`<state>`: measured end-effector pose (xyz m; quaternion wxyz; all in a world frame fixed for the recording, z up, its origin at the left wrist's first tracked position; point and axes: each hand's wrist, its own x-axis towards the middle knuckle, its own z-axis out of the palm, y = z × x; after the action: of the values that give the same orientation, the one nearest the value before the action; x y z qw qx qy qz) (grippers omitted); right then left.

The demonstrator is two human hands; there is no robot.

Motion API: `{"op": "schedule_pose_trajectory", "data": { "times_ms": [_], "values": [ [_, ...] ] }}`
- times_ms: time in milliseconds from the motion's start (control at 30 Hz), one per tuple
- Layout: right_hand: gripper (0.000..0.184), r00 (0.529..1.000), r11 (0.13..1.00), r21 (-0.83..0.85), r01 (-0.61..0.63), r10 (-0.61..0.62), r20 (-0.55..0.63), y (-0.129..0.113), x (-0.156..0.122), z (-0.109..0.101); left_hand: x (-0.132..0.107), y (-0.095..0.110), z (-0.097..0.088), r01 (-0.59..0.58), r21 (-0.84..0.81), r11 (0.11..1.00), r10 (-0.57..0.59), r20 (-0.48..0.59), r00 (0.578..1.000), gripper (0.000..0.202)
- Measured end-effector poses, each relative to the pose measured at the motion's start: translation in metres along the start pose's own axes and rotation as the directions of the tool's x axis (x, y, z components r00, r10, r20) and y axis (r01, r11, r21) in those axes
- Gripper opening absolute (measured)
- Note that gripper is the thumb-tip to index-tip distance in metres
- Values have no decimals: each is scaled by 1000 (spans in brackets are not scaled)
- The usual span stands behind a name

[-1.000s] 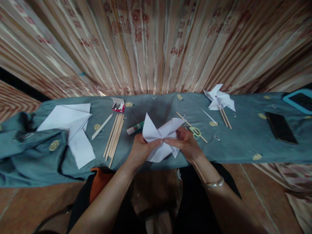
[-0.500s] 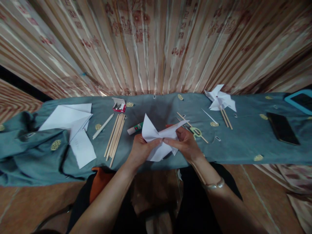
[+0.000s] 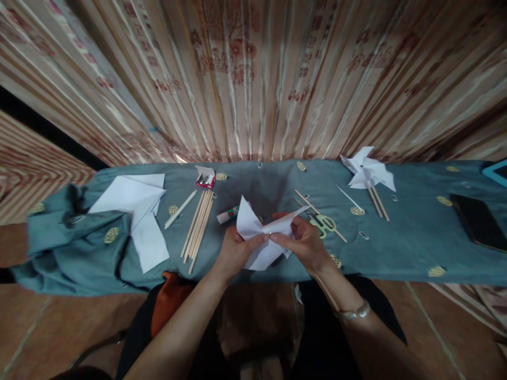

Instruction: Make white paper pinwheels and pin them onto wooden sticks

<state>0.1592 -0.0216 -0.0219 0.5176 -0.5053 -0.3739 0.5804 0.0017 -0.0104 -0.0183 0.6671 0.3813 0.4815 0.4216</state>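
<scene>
Between my hands is a white paper pinwheel, its vanes folded in toward the middle. My left hand grips its left side, thumb pressed near the centre. My right hand holds the right side, with its thumb meeting the centre from the other side. A small shiny spot, perhaps a pin head, shows between the thumb tips. Most fingers are hidden behind the paper. Just behind the paper lies a glue stick, and right of my right hand lie green-handled scissors with a thin stick.
On the cloth-covered table are wooden sticks, an open box of pins, a white pen-like stick and paper sheets. A finished pinwheel and a phone lie to the right.
The view has shifted, so the table appears slightly lower and further right. My hands keep their hold on the pinwheel; a shiny spot now shows between the thumbs.
</scene>
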Motion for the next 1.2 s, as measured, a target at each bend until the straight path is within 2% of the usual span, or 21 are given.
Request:
{"op": "schedule_pose_trajectory", "data": {
  "times_ms": [133,200,267,433,533,633,700,767,867,967,1067,1133,1200],
  "values": [
    [46,999,1000,-4,13,-14,-39,-3,3,-3,-2,3,-5,-21,-1,1000,21,6,1000,33],
    [50,998,1000,-4,16,-16,-63,-4,4,-7,-1,5,-12,-66,7,998,66,7,998,36],
    [53,997,1000,-9,24,-25,-80,-6,6,-11,0,6,-21,-131,29,991,133,-42,990,35],
    [55,994,998,-49,37,-41,-96,-10,5,-16,5,6,-54,-248,154,956,278,-221,935,32],
    [56,995,998,-56,34,-39,-94,-11,2,-14,8,14,-78,-240,329,913,336,-273,902,29],
    [55,995,997,-64,36,-42,-93,-11,1,-13,11,31,-103,-231,487,843,409,-300,862,30],
    [53,995,997,-69,32,-38,-88,-11,1,-12,16,42,-117,-256,580,774,486,-284,827,28],
    [52,996,997,-71,29,-35,-78,-11,1,-11,21,50,-127,-242,676,696,519,-241,820,23],
    [52,998,996,-87,26,-31,-61,-10,1,-8,28,49,-130,-173,832,527,489,-131,862,22],
    [53,998,996,-92,10,-15,-56,-10,1,-6,30,39,-124,-119,958,262,406,3,914,21],
    [52,998,997,-82,-9,4,-61,-8,1,-5,29,30,-119,-69,997,30,316,56,947,19],
    [52,998,997,-81,-16,12,-57,-7,1,-5,29,28,-117,-42,998,-55,280,56,958,18],
    [52,998,997,-80,-18,13,-55,-6,1,-5,30,28,-116,-22,994,-102,261,48,964,17]
  ]
}}
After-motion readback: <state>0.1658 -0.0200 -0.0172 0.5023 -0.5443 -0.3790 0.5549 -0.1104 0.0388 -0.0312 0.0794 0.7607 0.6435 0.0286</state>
